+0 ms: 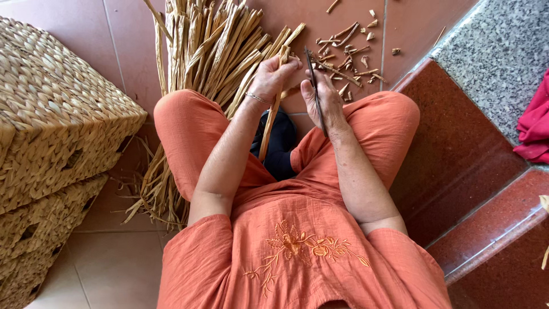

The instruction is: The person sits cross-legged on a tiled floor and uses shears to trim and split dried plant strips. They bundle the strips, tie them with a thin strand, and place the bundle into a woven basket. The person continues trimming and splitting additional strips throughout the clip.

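I see my left hand (273,74) gripping a dried reed strip (272,117), my right hand (323,97) holding what looks like a dark blade (314,86); woven baskets (51,120) stand beside me.

Soft even daylight, sharp focus

I see no package, label, sign or screen anywhere around me here.
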The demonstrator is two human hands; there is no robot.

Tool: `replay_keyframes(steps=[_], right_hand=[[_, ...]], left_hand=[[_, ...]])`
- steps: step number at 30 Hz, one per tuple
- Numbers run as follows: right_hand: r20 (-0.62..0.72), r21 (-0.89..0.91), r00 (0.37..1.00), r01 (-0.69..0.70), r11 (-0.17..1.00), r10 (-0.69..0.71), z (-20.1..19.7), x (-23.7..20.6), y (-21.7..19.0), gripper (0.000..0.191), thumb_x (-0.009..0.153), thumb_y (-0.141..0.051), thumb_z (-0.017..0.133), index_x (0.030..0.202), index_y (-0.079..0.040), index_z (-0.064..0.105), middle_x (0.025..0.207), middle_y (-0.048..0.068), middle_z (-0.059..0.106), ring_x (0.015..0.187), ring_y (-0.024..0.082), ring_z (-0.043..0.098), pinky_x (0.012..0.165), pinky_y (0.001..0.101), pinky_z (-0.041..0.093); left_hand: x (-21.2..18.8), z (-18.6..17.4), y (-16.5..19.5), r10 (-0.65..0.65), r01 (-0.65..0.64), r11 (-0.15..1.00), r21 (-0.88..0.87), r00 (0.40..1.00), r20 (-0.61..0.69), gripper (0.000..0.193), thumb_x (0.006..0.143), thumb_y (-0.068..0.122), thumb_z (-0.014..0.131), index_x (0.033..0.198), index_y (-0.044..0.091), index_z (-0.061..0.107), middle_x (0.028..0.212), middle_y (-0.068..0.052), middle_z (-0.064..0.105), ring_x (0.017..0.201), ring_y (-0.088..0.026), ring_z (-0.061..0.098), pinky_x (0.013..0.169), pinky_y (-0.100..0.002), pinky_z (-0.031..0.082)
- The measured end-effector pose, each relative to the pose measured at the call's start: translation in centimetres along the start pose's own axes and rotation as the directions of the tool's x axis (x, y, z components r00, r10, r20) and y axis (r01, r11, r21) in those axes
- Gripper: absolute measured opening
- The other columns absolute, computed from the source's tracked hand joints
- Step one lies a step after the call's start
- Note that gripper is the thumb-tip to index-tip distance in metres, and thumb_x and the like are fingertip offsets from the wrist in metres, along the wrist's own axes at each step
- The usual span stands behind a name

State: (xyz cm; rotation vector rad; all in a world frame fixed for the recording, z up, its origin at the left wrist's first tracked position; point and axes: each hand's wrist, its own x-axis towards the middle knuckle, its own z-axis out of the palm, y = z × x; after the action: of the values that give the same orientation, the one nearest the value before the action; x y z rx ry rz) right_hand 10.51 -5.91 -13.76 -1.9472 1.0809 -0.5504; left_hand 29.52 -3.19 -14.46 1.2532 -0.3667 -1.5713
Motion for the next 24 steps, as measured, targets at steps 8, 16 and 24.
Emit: replay_keyframes(steps=[8,16,24], right_hand=[[0.037,0.355,0.986,-0.165,0.920,0.162,0.7,0.7,1.1,0.017,0.103,-0.015,0.071,0.115,-0.003,0.069,0.084,-0.002,0.065,0.073,0.008,0.061,0.066,0.0245,0.052],[-0.072,0.660,0.986,-0.065,0.749,0.149,-0.4,1.1,0.7,0.032,0.101,-0.021,0.075,0.127,-0.005,0.067,0.092,-0.005,0.061,0.079,0.004,0.055,0.071,0.0210,0.047],[0.125,0.238,0.990,-0.088,0.967,0.060,0.9,1.0,0.4,0.079,0.105,-0.067,0.043,0.145,0.001,0.051,0.130,0.023,0.059,0.120,0.031,0.063,0.098,0.0411,0.057]], left_hand=[[0.8,-1.1,-3.5,0.189,-0.208,0.936,0.285,0.978,0.093,0.027,0.097,0.024,0.072,0.116,0.005,0.070,0.100,-0.001,0.074,0.091,-0.009,0.071,0.082,-0.025,0.062],[-0.8,-0.6,-2.4,0.268,-0.297,0.880,0.370,0.955,0.130,0.027,0.097,0.020,0.077,0.118,0.004,0.072,0.098,-0.002,0.074,0.084,-0.006,0.064,0.075,-0.025,0.057],[-0.2,0.0,-1.9,0.252,-0.254,0.963,-0.087,0.967,-0.034,0.021,0.095,0.014,0.077,0.113,0.004,0.072,0.087,-0.003,0.072,0.071,-0.008,0.065,0.061,-0.024,0.055]])
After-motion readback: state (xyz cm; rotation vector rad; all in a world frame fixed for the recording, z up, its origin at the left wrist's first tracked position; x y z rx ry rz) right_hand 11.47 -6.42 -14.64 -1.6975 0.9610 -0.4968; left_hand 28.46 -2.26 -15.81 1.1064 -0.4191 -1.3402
